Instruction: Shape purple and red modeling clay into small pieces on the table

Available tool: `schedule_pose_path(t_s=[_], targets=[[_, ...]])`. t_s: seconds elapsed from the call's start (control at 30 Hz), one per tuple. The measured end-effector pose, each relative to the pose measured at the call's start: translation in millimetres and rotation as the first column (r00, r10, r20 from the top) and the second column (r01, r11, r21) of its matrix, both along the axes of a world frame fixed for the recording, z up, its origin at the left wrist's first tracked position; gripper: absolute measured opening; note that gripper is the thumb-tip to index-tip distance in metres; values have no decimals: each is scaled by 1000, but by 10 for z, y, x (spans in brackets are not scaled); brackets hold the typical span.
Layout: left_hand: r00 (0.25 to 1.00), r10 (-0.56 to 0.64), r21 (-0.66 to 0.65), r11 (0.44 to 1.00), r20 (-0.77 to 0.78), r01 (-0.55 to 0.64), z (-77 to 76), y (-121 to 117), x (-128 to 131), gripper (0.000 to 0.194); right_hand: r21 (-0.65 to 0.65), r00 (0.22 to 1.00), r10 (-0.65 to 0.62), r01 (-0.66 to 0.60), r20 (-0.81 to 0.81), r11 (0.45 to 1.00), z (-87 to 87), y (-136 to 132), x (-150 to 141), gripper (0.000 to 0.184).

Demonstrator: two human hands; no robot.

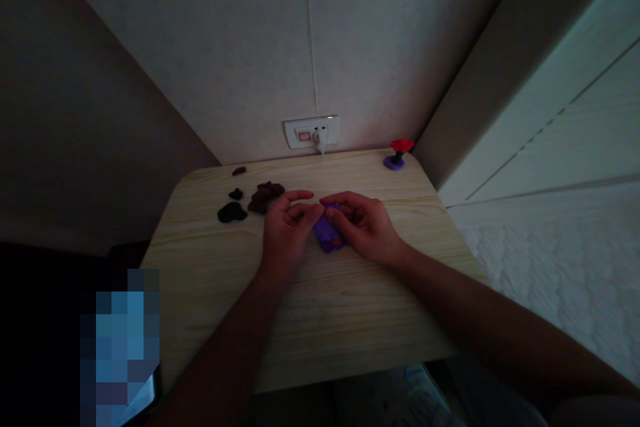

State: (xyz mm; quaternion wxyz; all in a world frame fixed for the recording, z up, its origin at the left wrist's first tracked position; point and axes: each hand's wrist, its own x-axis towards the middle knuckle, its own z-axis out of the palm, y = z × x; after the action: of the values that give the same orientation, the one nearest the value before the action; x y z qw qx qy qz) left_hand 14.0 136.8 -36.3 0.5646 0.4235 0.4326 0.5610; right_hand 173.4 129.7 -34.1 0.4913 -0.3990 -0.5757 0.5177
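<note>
A flattened purple piece of modelling clay (326, 232) is between my hands above the middle of the table. My left hand (290, 227) pinches its upper left edge with thumb and fingertips, the index finger stretched out above. My right hand (367, 223) is closed on the upper right side, thumb on top and fingers curled behind. The thumbs nearly meet at the top edge. Just beyond my left hand lies a lumpy brown mass of clay (265, 197), partly hidden by that hand.
Black clay lumps, one larger (232, 213) and one smaller (236, 194), lie left on the wooden table (300, 320). A small brown piece (239, 171) is behind them. A red clay flower (401, 145) on a purple base stands back right. A wall socket (311, 132) holds a plug.
</note>
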Motion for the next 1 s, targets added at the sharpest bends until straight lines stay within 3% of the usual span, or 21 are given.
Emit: schedule_pose_path(t_s=[0.23,0.4,0.5,0.57,0.8,1.0], targets=[[999,-29,-3,1000,15,29,-47,26,-14,33,-62,997,-42,37,-69,997,12,13,-6,37],[966,227,195,960,-123,-201,64,-3,-85,14,10,982,-178,179,-57,984,-12,144,101,49],[868,403,305,899,-290,-316,110,12,-169,4,49,965,-259,258,26,965,-74,247,176,47],[780,466,359,873,-418,-330,107,47,-233,4,84,951,-283,274,124,958,-111,297,208,38],[507,397,420,905,-765,-74,33,137,-355,12,281,793,-345,227,503,932,-147,369,257,19],[325,312,361,927,-893,103,-52,94,-338,23,357,748,-427,268,508,895,-172,383,260,31]])
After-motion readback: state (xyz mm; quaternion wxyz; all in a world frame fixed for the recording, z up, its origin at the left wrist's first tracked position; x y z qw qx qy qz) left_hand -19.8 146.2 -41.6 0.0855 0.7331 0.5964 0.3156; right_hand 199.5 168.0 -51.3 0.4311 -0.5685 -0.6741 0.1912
